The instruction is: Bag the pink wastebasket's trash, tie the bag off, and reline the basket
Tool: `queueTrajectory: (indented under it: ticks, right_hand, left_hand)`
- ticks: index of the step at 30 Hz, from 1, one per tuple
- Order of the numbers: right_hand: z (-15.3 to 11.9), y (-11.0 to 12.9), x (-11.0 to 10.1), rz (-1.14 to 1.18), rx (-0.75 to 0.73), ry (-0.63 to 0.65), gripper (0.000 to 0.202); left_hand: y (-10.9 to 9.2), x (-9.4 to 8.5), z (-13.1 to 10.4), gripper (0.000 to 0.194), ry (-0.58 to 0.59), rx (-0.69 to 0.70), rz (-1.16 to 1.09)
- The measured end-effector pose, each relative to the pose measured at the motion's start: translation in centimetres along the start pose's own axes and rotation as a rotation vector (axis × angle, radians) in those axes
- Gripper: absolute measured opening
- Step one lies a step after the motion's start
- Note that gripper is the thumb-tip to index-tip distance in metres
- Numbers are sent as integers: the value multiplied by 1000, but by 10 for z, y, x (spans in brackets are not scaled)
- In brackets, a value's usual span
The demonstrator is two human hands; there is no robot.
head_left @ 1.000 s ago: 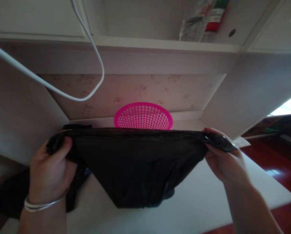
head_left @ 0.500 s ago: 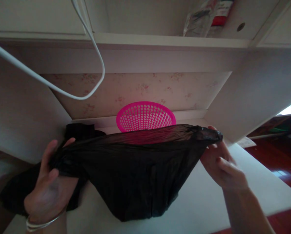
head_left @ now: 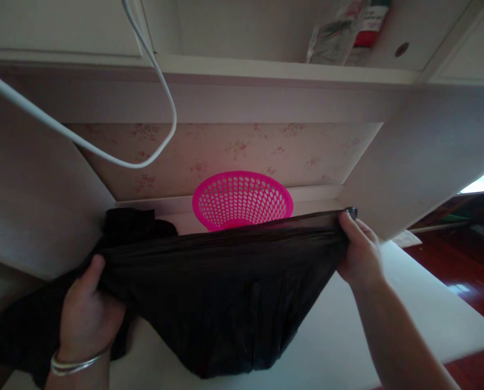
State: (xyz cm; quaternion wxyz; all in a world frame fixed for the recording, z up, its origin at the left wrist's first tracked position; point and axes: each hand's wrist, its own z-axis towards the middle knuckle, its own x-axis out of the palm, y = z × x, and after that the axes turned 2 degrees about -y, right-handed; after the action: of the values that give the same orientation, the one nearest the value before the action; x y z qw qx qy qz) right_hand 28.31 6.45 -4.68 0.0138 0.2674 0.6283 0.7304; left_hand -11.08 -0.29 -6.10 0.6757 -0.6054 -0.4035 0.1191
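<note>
A thin black plastic bag (head_left: 226, 298) is stretched sideways in front of me, its upper edge pulled taut. My left hand (head_left: 90, 314), with silver bangles at the wrist, grips the bag's left upper corner, thumb up. At the opposite corner my right hand (head_left: 361, 246) pinches the edge between thumb and fingers. Parts of the fingers on both hands are hidden behind the plastic. Just beyond the bag stands a pink perforated basket (head_left: 242, 200), its lower front covered by the bag's edge.
More black material (head_left: 130, 225) lies in a heap to the left on the white tabletop (head_left: 327, 336). A white cable (head_left: 167, 103) loops down at upper left. Overhead is a shelf (head_left: 282, 67) holding a red-and-white bottle (head_left: 370, 24) and a clear packet (head_left: 333, 35). White panels stand on both sides.
Both hands have turned and now grip the bag's edge with thumbs on the near side. The edge is straighter and slightly lower, so more of the basket shows.
</note>
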Motion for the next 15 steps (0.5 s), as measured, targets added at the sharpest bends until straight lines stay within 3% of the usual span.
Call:
queueTrajectory:
  ticks: [2, 4, 7, 10, 12, 15]
  right_hand:
    - [5, -1, -4, 16, 6, -104, 26]
    - [8, -1, -10, 68, 22, -115, 19]
    - [6, 0, -19, 106, 47, 73, 17]
    - [-1, -3, -30, 69, 29, 199, 33]
    - [-8, -13, -41, 52, 25, 229, 44]
    - [-23, -39, -62, -6, 83, 343, 56]
  left_hand:
    - [1, -3, 7, 14, -85, -143, -85]
    - [2, -7, 12, 14, -119, -262, -147]
    - [3, -10, 11, 23, -84, -283, -139]
    - [5, -10, -1, 43, 18, -205, -143]
    - [12, -13, -13, 63, 86, -185, -141]
    - [33, -27, -28, 63, 109, -256, -89]
